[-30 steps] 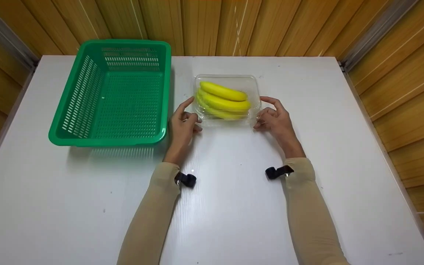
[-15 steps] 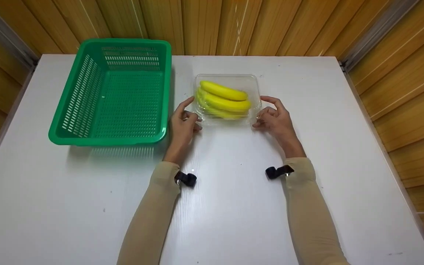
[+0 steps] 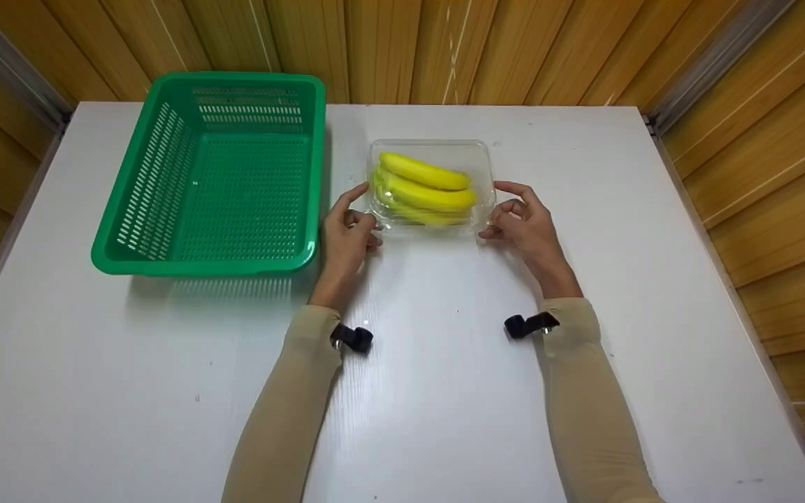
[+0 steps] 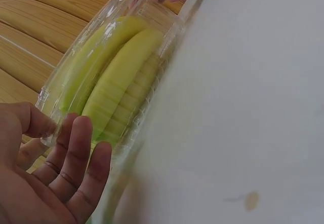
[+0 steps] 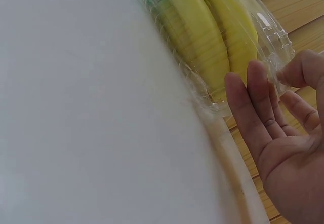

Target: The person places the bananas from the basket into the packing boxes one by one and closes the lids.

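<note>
A clear plastic clamshell box [image 3: 479, 157] sits near the back middle of the table with several yellow bananas [image 3: 427, 192] inside. Its lid lies over the fruit. At the box's front left corner, my left hand [image 3: 345, 237] pinches the plastic rim between thumb and fingers, index finger stretched along the side. My right hand [image 3: 527, 234] mirrors this at the front right corner. In the left wrist view, the thumb and fingers meet at the edge of the clear box [image 4: 152, 11]. The right wrist view shows the thumb on the rim, fingertips beside the bananas [image 5: 202, 36].
An empty green plastic basket [image 3: 256, 202] with slotted sides stands left of the box, close to my left hand. The white table [image 3: 416, 391] ends at a wood-panelled wall [image 3: 402, 52] at the back. More panelling runs along both sides.
</note>
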The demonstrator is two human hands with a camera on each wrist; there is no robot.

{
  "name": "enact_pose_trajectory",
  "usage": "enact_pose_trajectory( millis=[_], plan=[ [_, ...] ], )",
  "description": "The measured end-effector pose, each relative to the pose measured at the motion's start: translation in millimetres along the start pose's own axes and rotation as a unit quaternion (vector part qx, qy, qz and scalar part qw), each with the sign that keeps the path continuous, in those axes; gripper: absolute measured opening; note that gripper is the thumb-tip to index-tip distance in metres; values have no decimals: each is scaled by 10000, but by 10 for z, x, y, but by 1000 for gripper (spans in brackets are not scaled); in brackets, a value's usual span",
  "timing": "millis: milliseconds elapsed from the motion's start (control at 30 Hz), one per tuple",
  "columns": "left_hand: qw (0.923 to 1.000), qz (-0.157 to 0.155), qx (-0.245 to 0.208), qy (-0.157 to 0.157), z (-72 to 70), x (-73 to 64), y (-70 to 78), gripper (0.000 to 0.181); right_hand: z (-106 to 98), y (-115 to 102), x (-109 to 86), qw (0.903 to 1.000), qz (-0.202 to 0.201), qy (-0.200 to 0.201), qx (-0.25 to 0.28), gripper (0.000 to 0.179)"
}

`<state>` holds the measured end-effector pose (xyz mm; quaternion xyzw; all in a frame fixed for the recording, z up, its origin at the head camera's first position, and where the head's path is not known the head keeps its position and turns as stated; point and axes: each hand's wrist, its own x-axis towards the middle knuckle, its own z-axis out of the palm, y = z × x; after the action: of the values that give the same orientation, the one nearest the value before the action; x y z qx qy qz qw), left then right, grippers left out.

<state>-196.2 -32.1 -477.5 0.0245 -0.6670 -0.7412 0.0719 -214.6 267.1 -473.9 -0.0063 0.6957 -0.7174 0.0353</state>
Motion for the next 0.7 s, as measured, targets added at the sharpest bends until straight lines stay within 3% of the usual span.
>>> enact_pose_trajectory(
  millis=[700],
  plan=[
    [10000,52,-35,18,-1,2,-1,57,1,-28,1,9996,271,-26,-118,55]
  ],
)
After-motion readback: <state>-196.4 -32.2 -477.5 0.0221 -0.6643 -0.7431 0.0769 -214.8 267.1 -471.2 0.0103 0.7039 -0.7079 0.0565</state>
